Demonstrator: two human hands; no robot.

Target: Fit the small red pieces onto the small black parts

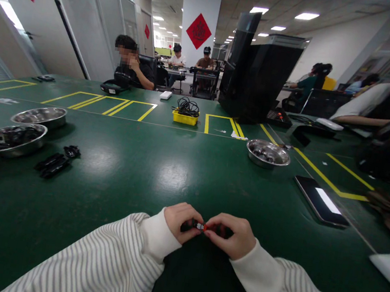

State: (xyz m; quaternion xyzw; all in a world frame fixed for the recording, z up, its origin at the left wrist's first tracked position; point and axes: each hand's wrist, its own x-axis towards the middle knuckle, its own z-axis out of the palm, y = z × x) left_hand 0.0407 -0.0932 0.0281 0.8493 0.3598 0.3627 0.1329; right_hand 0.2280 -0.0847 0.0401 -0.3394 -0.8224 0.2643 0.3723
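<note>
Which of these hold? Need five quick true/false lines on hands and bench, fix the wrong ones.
1. The left hand and right hand meet at a small object. True.
2. The phone-like device lies left of both hands. False: it lies to their right.
3. Black cables sit in the yellow tray. True.
4. The right-side bowl is the only bowl. False: a near bowl and a far bowl stand at left.
5. The person's sleeves are striped. True.
</note>
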